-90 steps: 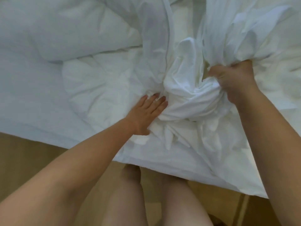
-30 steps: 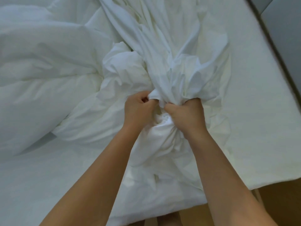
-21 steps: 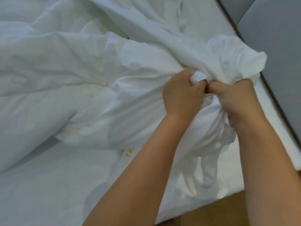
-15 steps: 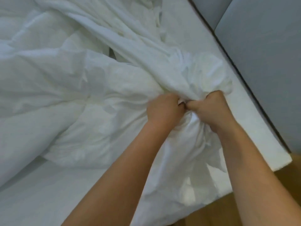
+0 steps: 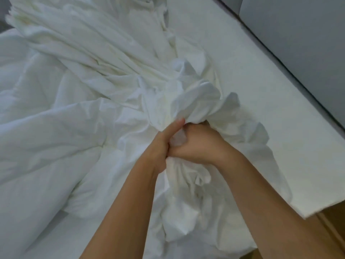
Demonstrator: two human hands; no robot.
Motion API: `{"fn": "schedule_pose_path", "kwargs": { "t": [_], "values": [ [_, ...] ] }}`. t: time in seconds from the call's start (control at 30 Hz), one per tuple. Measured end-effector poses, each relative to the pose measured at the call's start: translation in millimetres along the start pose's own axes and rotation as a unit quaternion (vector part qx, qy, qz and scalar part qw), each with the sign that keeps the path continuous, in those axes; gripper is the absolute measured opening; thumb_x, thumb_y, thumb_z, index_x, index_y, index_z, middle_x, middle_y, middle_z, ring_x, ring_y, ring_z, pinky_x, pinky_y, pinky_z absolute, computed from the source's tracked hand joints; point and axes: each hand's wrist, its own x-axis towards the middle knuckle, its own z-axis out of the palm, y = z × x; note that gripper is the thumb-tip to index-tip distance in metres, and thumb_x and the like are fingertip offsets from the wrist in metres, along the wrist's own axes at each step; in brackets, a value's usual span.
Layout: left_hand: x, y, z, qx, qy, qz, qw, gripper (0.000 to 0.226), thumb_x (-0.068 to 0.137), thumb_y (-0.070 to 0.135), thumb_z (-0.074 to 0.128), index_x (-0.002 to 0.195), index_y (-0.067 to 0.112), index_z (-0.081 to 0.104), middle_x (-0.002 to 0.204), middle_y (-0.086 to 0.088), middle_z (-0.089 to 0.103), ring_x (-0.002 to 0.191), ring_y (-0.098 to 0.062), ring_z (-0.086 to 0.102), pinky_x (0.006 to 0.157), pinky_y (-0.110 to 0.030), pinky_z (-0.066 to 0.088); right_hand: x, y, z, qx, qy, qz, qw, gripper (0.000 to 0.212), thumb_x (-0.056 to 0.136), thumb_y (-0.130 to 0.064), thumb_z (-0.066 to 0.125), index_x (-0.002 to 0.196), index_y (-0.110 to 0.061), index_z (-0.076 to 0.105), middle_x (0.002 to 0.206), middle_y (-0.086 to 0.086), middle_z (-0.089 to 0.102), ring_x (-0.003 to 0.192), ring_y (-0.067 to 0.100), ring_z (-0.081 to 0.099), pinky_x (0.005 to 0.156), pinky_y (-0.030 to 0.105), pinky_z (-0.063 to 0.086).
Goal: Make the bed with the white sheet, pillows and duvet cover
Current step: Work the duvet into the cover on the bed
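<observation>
Head view: left hand (image 5: 160,144) & right hand (image 5: 197,144), touching, both clench bunched white sheet (image 5: 192,103) near mattress (image 5: 280,128) right edge.

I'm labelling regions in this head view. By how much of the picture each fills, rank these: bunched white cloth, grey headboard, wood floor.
1. Bunched white cloth, gripped by left hand and right hand
2. Grey headboard
3. Wood floor, just a corner

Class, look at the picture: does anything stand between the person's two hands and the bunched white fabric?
Nothing visible: the left hand and right hand both grip the bunched white fabric directly.
</observation>
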Motion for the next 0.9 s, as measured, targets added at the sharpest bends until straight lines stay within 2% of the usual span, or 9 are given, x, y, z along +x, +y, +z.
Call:
{"fn": "schedule_pose_path", "kwargs": {
  "t": [0.1, 0.2, 0.3, 0.37, 0.43, 0.5, 0.63, 0.77, 0.9],
  "values": [
    [9.0, 1.2, -4.1, -0.027, 0.045, 0.027, 0.998, 0.071, 0.056, 0.04, 0.081, 0.12, 0.014, 0.064, 0.109, -0.01, 0.07, 0.103, -0.028, 0.066, 0.09, -0.043, 0.051, -3.9, 7.8, -2.1, 0.185, -0.021, -0.039, 0.982, 0.032, 0.074, -0.038, 0.065, 0.105, -0.031, 0.059, 0.101, -0.008, 0.061, 0.099, 0.008, 0.059, 0.086, 0.033, 0.052],
    [14.7, 0.7, 1.2, -0.084, 0.04, 0.051, 0.994, 0.058, 0.073, 0.033, 0.072, 0.125, 0.009, 0.059, 0.118, -0.018, 0.064, 0.105, -0.033, 0.064, 0.084, -0.044, 0.052, -15.5, 27.4, -0.4, 0.401, 0.003, -0.035, 0.916, 0.032, 0.075, -0.026, 0.055, 0.099, -0.046, 0.062, 0.104, -0.024, 0.06, 0.103, -0.003, 0.055, 0.087, 0.017, 0.049],
    [21.9, -6.2, 6.9, -0.124, 0.052, 0.059, 0.989, 0.059, 0.075, 0.029, 0.069, 0.129, 0.009, 0.055, 0.121, -0.018, 0.063, 0.109, -0.035, 0.062, 0.093, -0.05, 0.05, -17.6, 48.7, 13.6, 0.491, 0.182, 0.11, 0.845, 0.023, 0.087, -0.015, 0.054, 0.088, -0.033, 0.066, 0.089, -0.013, 0.068, 0.088, 0.01, 0.064, 0.077, 0.023, 0.051],
    [24.1, -9.6, 9.4, -0.143, 0.048, 0.048, 0.987, 0.051, 0.076, 0.027, 0.066, 0.123, 0.01, 0.061, 0.116, -0.017, 0.066, 0.107, -0.034, 0.063, 0.091, -0.05, 0.051, -13.0, 59.3, 18.1, 0.484, 0.231, 0.198, 0.82, 0.007, 0.088, -0.021, 0.06, 0.095, -0.023, 0.063, 0.093, -0.005, 0.068, 0.087, 0.014, 0.065, 0.077, 0.028, 0.052],
    [25.5, -10.1, 8.2, -0.155, 0.027, 0.037, 0.987, 0.03, 0.08, 0.027, 0.063, 0.104, 0.011, 0.073, 0.102, -0.015, 0.071, 0.097, -0.031, 0.067, 0.08, -0.044, 0.056, -4.7, 64.0, 18.7, 0.447, 0.194, 0.218, 0.846, 0.025, 0.084, -0.035, 0.066, 0.104, -0.019, 0.061, 0.097, -0.006, 0.066, 0.09, 0.011, 0.063, 0.08, 0.026, 0.049],
    [25.6, -8.5, 4.5, -0.162, 0.014, 0.032, 0.986, 0.025, 0.083, 0.028, 0.06, 0.087, 0.012, 0.078, 0.092, -0.012, 0.072, 0.088, -0.027, 0.07, 0.069, -0.037, 0.057, 4.7, 61.9, 16.2, 0.406, 0.144, 0.194, 0.881, 0.034, 0.081, -0.048, 0.066, 0.103, -0.021, 0.065, 0.094, -0.01, 0.067, 0.089, 0.008, 0.062, 0.081, 0.026, 0.049],
    [24.6, -6.7, 1.2, -0.163, 0.004, 0.036, 0.986, 0.027, 0.084, 0.028, 0.058, 0.092, 0.01, 0.076, 0.095, -0.013, 0.072, 0.09, -0.027, 0.069, 0.071, -0.037, 0.056, 16.6, 56.5, 9.5, 0.371, 0.117, 0.164, 0.906, 0.024, 0.082, -0.041, 0.067, 0.095, -0.021, 0.066, 0.09, -0.007, 0.068, 0.089, 0.012, 0.063, 0.082, 0.029, 0.051],
    [25.4, -13.6, 2.0, -0.182, 0.03, 0.063, 0.981, 0.03, 0.089, 0.024, 0.05, 0.085, 0.011, 0.077, 0.087, -0.011, 0.073, 0.082, -0.024, 0.071, 0.065, -0.034, 0.057, 19.8, 56.5, 6.2, 0.284, 0.079, 0.139, 0.945, 0.035, 0.088, -0.043, 0.058, 0.102, -0.012, 0.067, 0.1, 0.003, 0.069, 0.097, 0.021, 0.063, 0.09, 0.038, 0.05],
    [22.7, -13.0, 0.1, -0.19, 0.043, 0.069, 0.978, 0.027, 0.086, 0.024, 0.054, 0.084, 0.011, 0.078, 0.087, -0.011, 0.073, 0.082, -0.024, 0.071, 0.067, -0.035, 0.057, 18.1, 52.8, 6.1, 0.291, 0.048, 0.071, 0.953, 0.019, 0.096, -0.04, 0.046, 0.093, -0.031, 0.063, 0.096, -0.01, 0.065, 0.097, 0.011, 0.059, 0.078, 0.018, 0.044]
  ]
}}
